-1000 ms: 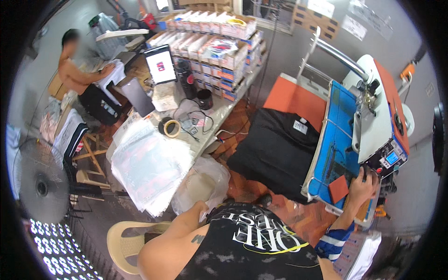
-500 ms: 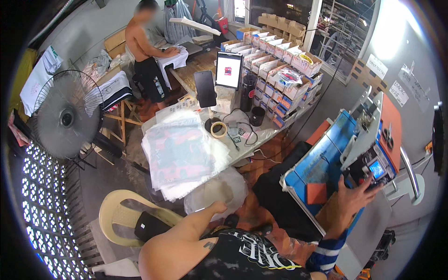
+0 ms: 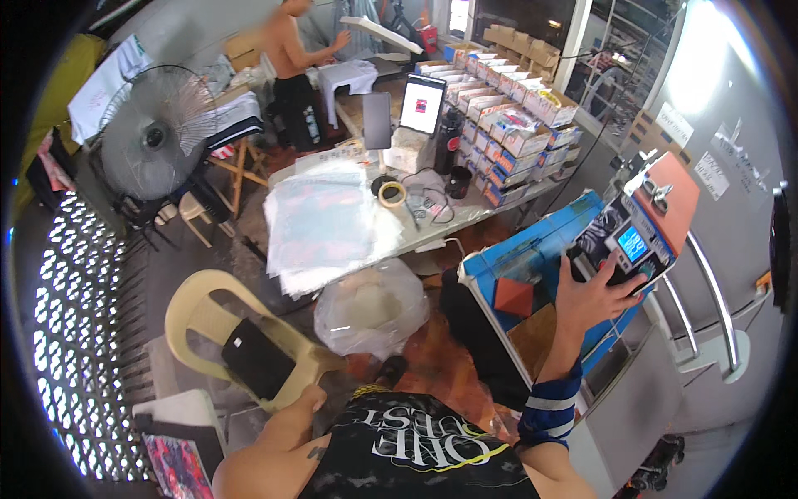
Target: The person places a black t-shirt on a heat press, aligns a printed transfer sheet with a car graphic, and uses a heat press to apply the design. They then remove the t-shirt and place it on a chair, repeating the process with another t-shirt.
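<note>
My right hand (image 3: 588, 293), fingers spread, rests at the front of a control box with a small lit blue screen (image 3: 632, 244). Its fingertips touch or nearly touch the buttons there. The box belongs to a press machine with an orange top (image 3: 672, 200), and a pair of scissors (image 3: 654, 198) lies on that top. Below my hand is a blue bed (image 3: 490, 270) with an orange block (image 3: 513, 297) on it. My left hand (image 3: 312, 399) hangs low beside a cream plastic chair (image 3: 187, 320); its fingers are too unclear to read.
Printed sheets (image 3: 320, 220) are stacked on the table, near a tape roll (image 3: 391, 194), a phone (image 3: 376, 121) and a tablet (image 3: 421, 104). Stacked boxes (image 3: 507, 125) stand behind. A plastic-lined bin (image 3: 374, 308), a fan (image 3: 154, 133) and a co-worker (image 3: 291, 54) are around.
My view has shifted, and the press controls appear nearer the middle. My right hand stays at the controls. My left hand has moved left, toward the chair. The co-worker has raised an arm toward the far press.
</note>
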The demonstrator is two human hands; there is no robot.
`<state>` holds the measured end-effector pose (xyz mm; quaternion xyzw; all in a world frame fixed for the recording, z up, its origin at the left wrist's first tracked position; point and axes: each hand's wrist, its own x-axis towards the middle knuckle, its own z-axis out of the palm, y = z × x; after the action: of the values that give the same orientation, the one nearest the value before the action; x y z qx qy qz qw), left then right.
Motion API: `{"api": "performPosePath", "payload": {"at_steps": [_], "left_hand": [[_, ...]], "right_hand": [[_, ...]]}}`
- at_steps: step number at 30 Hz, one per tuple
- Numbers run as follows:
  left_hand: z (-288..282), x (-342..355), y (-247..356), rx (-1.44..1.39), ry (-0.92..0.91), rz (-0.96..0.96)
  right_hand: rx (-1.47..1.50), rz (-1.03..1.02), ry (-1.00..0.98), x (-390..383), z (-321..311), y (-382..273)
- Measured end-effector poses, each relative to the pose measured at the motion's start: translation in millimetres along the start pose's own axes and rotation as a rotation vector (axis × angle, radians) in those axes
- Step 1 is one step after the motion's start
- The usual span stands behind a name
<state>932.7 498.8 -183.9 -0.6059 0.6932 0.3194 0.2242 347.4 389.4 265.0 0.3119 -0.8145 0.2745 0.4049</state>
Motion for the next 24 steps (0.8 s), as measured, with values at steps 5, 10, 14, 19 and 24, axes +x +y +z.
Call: {"api": "performPosePath", "payload": {"at_steps": [5,10,14,19,24], "left_hand": [[89.1,-112.0,-0.5,-0.322,-0.057,-0.053],[141.7,-150.8,13.6,-0.519,0.032,-0.009],[161.4,-175.5,-2.3,-0.275,0.158,-0.01],[158.5,-224.5,-35.6,-0.555,0.654,-0.403],[146.5,-324.7,-110.6,-0.665,1.091,-0.878]], "right_hand": [[0.554,-0.174,0.163,-18.2,-23.6,15.5],[0.336,-0.281,-0.185,-22.1,-10.3,14.3],[0.13,-0.355,-0.538,8.9,-9.6,13.6],[0.003,-0.464,-0.698,24.1,-0.7,12.4],[0.101,-0.648,-0.65,15.6,41.0,18.7]]}}
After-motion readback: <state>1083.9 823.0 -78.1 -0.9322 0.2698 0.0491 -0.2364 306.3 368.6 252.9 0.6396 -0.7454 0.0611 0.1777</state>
